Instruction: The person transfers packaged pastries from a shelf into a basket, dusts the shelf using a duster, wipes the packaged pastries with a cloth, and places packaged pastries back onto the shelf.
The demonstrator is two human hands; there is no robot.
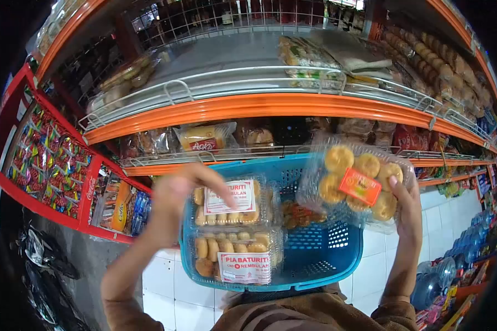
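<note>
My right hand grips the right edge of a clear plastic pack of round pastries with an orange label, held over the right part of a blue basket. My left hand, blurred, has its fingers apart over an upper pack of pastries with a white and red label. Below that pack lies a similar labelled pack, both at the basket's left side. Another pack with an orange label lies deeper in the basket, partly hidden by the held pack.
Orange-edged shelves with packaged breads stand in front. A red rack of sachets is at the left. Large water bottles stand at the lower right, and a motorbike is at the lower left.
</note>
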